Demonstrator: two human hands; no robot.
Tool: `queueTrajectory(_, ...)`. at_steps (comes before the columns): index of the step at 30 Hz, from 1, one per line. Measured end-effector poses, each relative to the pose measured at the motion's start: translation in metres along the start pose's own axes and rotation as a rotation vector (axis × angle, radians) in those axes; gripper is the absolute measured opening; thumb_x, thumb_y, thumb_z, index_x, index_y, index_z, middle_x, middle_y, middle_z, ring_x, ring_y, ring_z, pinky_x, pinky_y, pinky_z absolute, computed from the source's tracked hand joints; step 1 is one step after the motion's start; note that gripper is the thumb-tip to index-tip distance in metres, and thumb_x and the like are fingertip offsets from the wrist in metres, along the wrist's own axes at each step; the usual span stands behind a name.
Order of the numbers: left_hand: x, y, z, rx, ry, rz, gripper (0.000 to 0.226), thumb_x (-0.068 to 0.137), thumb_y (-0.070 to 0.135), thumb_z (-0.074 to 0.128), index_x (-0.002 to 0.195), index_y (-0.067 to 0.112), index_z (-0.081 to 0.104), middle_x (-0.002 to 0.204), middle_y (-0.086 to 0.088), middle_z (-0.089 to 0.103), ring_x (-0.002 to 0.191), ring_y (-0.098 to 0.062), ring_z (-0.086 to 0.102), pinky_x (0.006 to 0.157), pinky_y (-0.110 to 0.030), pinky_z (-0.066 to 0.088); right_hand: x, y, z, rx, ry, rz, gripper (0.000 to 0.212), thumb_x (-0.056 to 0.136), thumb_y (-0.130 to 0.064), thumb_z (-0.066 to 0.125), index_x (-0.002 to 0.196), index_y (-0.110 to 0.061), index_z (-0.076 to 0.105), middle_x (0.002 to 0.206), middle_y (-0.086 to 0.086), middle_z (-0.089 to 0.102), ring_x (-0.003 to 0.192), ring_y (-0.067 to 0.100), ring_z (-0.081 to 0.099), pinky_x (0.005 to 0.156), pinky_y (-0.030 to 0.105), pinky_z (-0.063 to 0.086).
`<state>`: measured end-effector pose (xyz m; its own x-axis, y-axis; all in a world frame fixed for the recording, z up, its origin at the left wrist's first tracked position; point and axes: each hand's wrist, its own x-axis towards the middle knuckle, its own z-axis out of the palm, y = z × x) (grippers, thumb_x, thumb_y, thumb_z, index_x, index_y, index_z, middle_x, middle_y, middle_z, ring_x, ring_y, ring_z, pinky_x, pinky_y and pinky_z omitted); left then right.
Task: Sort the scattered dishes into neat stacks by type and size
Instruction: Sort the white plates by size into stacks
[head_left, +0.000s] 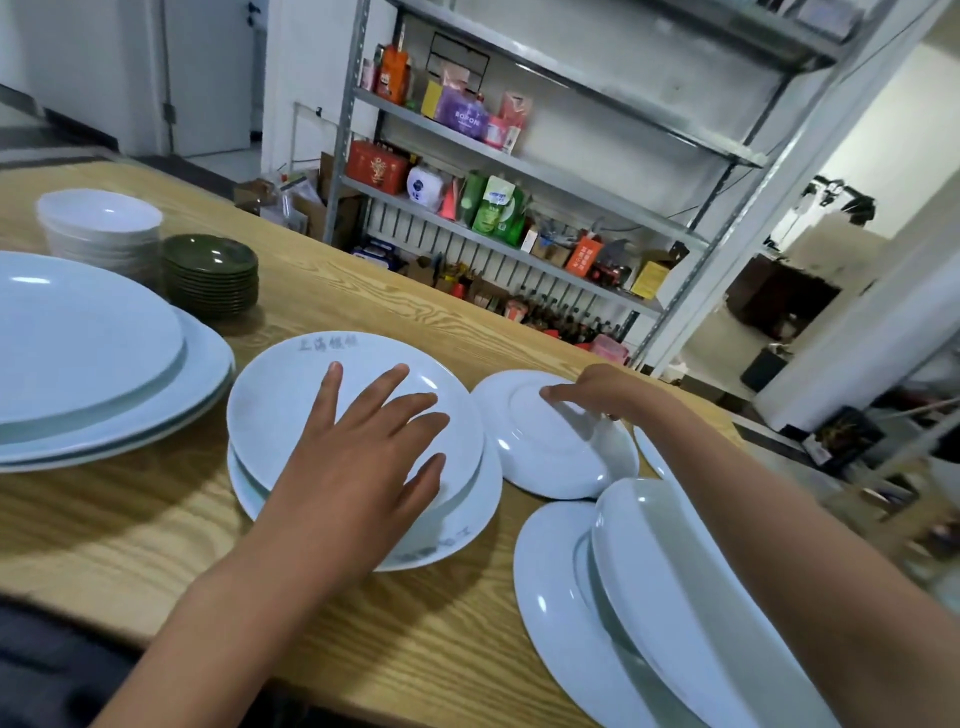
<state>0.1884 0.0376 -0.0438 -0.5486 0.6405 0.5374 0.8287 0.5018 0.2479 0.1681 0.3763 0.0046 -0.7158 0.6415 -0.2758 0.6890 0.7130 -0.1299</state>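
Looking maybe halfway done: white bowls (98, 228) and dark green saucers (210, 275) already sitting stacked at the back, big plates (104, 384) piled far left. Left hand (358, 457) lying spread flat on the lettered plates (291, 395); right hand (597, 389) pinching the rim of an upside-down plate (545, 447). Still waiting loose near the right: mismatched plates (623, 597). Wood-grain tabletop (130, 545), cluttered metal shelving (519, 171) sitting behind.

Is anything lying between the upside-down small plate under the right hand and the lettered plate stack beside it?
Nothing visible. The upside-down plate and the lettered plate stack sit side by side with only a narrow strip of bare table between. The left hand lies flat on top of that stack, though, covering the landing spot.
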Motion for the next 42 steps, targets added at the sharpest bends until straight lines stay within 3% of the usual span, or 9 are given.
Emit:
queueTrajectory(11,-0.005,0.010,0.010,0.015,-0.007,0.056,0.041,0.090,0.037,0.036,0.112,0.021,0.066,0.124,0.004,0.062,0.135,-0.023,0.039,0.106,-0.063,0.028,0.012,0.013,-0.010,0.244,-0.007,0.063,0.074,0.058,-0.063,0.082,0.099,-0.004,0.062,0.099,0.008,0.062,0.084,0.025,0.059,0.077,0.037,0.052)
queueTrajectory(16,-0.010,0.007,0.010,0.020,0.003,0.076,0.042,0.090,0.037,0.036,0.112,0.020,0.067,0.124,0.002,0.062,0.134,-0.025,0.041,0.108,-0.061,0.024,0.012,0.022,-0.010,0.554,0.007,0.086,0.109,0.033,-0.056,0.092,0.124,-0.008,0.056,0.115,0.010,0.066,0.095,0.031,0.066,0.087,0.047,0.056)
queueTrajectory(19,-0.018,0.004,0.007,0.014,0.009,0.087,0.042,0.090,0.037,0.036,0.112,0.020,0.067,0.124,0.002,0.063,0.132,-0.025,0.043,0.108,-0.059,0.020,0.001,0.016,-0.016,0.605,0.075,0.020,0.103,0.050,-0.053,0.090,0.135,-0.012,0.049,0.127,0.007,0.059,0.104,0.032,0.061,0.093,0.048,0.052)
queueTrajectory(21,-0.023,0.004,0.004,0.000,0.010,0.094,0.042,0.090,0.038,0.036,0.113,0.020,0.067,0.125,0.004,0.062,0.132,-0.023,0.042,0.109,-0.058,0.019,-0.008,0.012,-0.024,0.568,0.134,-0.017,0.080,0.063,-0.050,0.086,0.126,-0.011,0.057,0.129,0.005,0.057,0.105,0.030,0.060,0.094,0.047,0.050)
queueTrajectory(24,-0.026,0.002,-0.001,-0.020,0.015,0.089,0.042,0.090,0.039,0.036,0.114,0.020,0.066,0.126,0.004,0.061,0.133,-0.022,0.041,0.110,-0.058,0.019,-0.028,0.007,-0.037,0.522,0.195,-0.060,0.055,0.063,-0.050,0.085,0.097,-0.011,0.065,0.104,0.005,0.067,0.086,0.024,0.063,0.071,0.035,0.053)
queueTrajectory(26,-0.027,0.001,-0.004,-0.032,0.019,0.076,0.043,0.091,0.039,0.036,0.115,0.020,0.066,0.126,0.004,0.061,0.133,-0.022,0.040,0.111,-0.057,0.018,-0.048,0.002,-0.044,0.538,0.226,-0.098,0.047,0.065,-0.044,0.085,0.093,-0.012,0.065,0.092,0.004,0.067,0.077,0.019,0.062,0.063,0.032,0.050)
queueTrajectory(33,-0.029,0.004,-0.009,-0.025,0.044,0.056,0.043,0.090,0.039,0.036,0.118,0.022,0.064,0.128,0.004,0.060,0.134,-0.019,0.036,0.110,-0.054,0.017,-0.115,-0.018,-0.059,0.552,0.297,-0.259,0.046,0.063,-0.036,0.088,0.100,-0.019,0.066,0.090,-0.001,0.068,0.079,0.018,0.065,0.060,0.029,0.049)
queueTrajectory(38,-0.032,0.008,-0.018,-0.083,0.109,0.019,0.045,0.092,0.038,0.036,0.129,0.021,0.053,0.144,-0.001,0.044,0.137,-0.022,0.035,0.113,-0.045,0.020,-0.159,-0.035,-0.061,0.427,0.566,-0.482,0.034,0.070,-0.025,0.085,0.089,-0.017,0.058,0.082,-0.007,0.058,0.072,0.007,0.054,0.052,0.022,0.038)
queueTrajectory(42,-0.035,0.010,-0.031,-0.152,0.232,-0.073,0.054,0.092,0.026,0.054,0.143,0.019,0.037,0.152,0.000,0.031,0.135,-0.018,0.033,0.102,-0.034,0.036,-0.184,-0.043,-0.047,0.340,0.652,-0.694,0.030,0.077,-0.019,0.079,0.086,-0.020,0.051,0.085,-0.012,0.057,0.076,0.005,0.056,0.055,0.021,0.043)
